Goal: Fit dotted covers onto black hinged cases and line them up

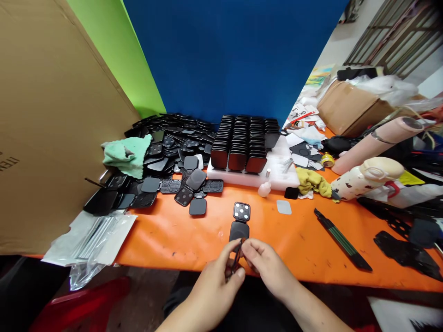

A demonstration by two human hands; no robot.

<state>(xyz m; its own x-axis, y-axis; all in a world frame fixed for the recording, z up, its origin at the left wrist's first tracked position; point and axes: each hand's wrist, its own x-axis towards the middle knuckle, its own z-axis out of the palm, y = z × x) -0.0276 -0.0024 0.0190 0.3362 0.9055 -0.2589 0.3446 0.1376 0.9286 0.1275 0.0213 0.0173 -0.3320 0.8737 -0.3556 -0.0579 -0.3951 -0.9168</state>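
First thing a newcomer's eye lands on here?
Probably the tall blue panel behind the orange tabletop. Before it, black plates stand in tight rows on white foam. At the near edge, the left hand holds a thin dark piece, right hand beside it.

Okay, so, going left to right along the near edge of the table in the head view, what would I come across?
Plastic packet, left hand gripping a small dark piece, right hand, black-and-green cutter, crumpled black plastic.
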